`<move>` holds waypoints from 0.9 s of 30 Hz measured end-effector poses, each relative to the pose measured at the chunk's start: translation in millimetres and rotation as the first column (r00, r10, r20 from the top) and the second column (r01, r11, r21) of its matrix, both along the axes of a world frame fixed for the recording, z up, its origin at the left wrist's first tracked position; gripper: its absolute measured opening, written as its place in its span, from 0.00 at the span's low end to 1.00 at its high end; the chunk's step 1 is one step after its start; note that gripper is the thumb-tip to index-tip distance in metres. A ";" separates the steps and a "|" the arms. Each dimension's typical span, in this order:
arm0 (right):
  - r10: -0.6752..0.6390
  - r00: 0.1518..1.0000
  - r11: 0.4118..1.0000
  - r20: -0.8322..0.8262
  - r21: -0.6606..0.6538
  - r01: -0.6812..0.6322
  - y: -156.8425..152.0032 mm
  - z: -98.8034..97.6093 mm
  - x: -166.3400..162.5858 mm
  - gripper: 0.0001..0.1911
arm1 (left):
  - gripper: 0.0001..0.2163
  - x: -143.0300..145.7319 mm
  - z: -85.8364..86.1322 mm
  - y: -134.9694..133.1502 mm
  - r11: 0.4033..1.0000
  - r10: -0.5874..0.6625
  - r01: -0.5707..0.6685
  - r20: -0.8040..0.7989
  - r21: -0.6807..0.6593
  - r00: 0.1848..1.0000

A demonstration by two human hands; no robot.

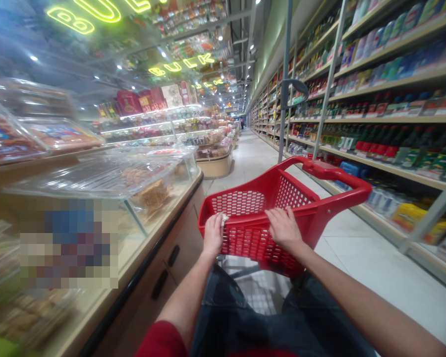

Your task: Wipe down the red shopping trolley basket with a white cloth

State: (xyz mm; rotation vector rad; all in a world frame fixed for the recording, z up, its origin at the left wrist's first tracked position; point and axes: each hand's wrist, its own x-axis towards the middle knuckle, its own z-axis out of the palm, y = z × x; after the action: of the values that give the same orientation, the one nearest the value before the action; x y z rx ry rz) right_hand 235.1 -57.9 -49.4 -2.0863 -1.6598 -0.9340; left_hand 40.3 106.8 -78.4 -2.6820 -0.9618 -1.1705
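A red plastic shopping cart (245, 235) with a perforated basket stands right in front of me, its handle (342, 186) off to the right. My left hand (213, 234) is closed over the near left corner of the basket rim. A small crumpled white piece, like tissue (224, 217), shows at its thumb side. My right hand (284, 228) grips the near rim farther right, its fingertips reaching over into the basket. What I see of the basket's inside shows no goods, but the near wall hides its floor.
On the left runs a bulk food counter (178, 213) with clear lids and a dark edge, close to the cart. Tall shelves (386, 119) of bottles and packs line the right. A grey post (283, 99) rises behind the cart. The tiled aisle (241, 148) stretches ahead.
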 end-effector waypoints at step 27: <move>-0.023 0.999 0.994 -0.030 -0.103 0.020 25.3 19.4 -18.4 0.18 | 0.19 11.3 13.6 4.5 0.963 0.192 -0.200 -0.061 -0.183 0.980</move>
State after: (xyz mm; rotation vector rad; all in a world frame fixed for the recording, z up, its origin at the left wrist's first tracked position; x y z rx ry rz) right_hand 216.7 -32.6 -30.0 -2.1779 -1.7069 -0.8338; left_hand 51.6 111.3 -64.8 -2.6587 -1.3588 -1.0263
